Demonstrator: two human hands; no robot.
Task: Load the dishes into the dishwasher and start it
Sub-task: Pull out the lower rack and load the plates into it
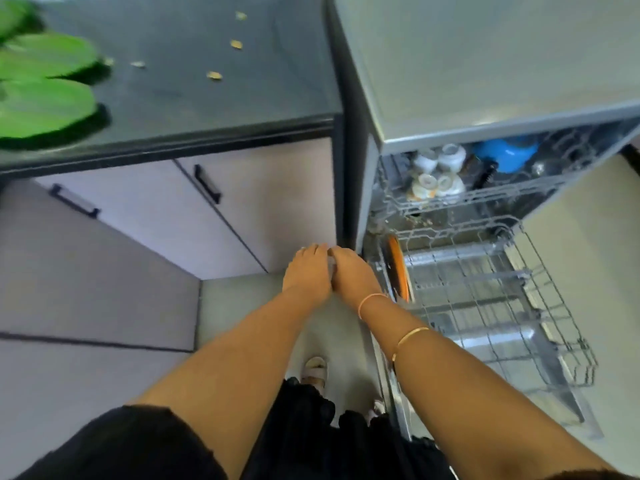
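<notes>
Nearest the head camera: black short sleeves and dark frilled garment, two bare forearms reaching forward and down, sandalled feet on the pale floor below. The right forearm carries two thin gold bangles. The left hand and the right hand are pressed side by side, fingers curled downward, with a small greyish object just visible in the gap between them; what it is cannot be told, and whether either hand truly grips it cannot be told either. Hands hang just left of the open stainless-steel dishwasher, in front of the narrow dark gap between it and the pale lilac cabinet doors with black bar handles. The lower wire rack is pulled out over the lowered door; an orange-rimmed plate stands upright on edge at its near left end, close to the right wrist; the remaining slots look bare. The upper wire rack is partly out and holds four small white cups upside down, grouped at its left, a blue rounded bowl further right, and dark items between, too blurred to name. To the left, the dark countertop bears green leaf-shaped mats at its left edge and a few yellowish scraps.
</notes>
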